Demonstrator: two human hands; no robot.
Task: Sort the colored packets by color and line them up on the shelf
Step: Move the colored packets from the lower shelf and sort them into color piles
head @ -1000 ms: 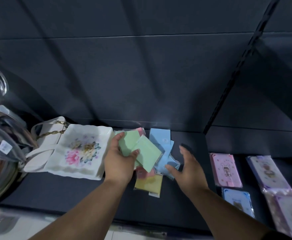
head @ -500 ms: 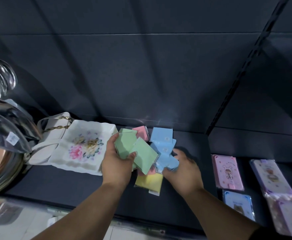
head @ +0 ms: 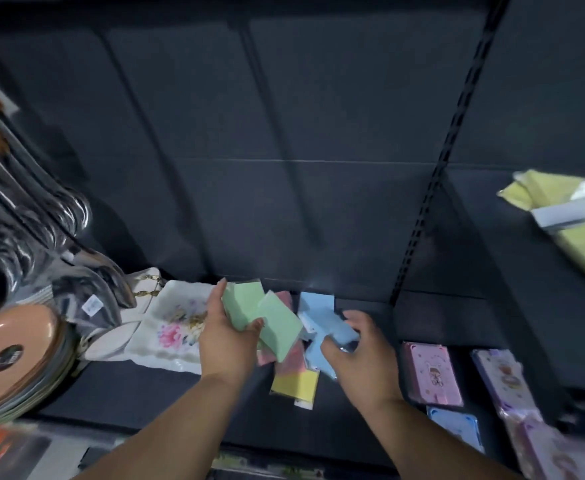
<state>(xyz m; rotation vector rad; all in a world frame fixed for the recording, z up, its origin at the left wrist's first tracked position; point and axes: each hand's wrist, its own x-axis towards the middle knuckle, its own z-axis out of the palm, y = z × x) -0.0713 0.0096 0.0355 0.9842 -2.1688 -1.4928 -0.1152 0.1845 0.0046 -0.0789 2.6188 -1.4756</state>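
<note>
A loose pile of colored packets lies on the dark shelf. My left hand grips two or three green packets, thumb across their front. My right hand has its fingers curled round a blue packet at the right of the pile. More blue packets lie behind it. Pink packets show under the green ones, and a yellow packet lies at the front of the pile.
A white floral dish and a white bag sit left of the pile, with stacked plates further left. Pink and blue card packs lie in the right bay past the black upright. Yellow-green goods sit top right.
The view has tilted and blurred. My right hand has closed on a blue packet and lifted it slightly from the pile. My left hand keeps holding the green packets.
</note>
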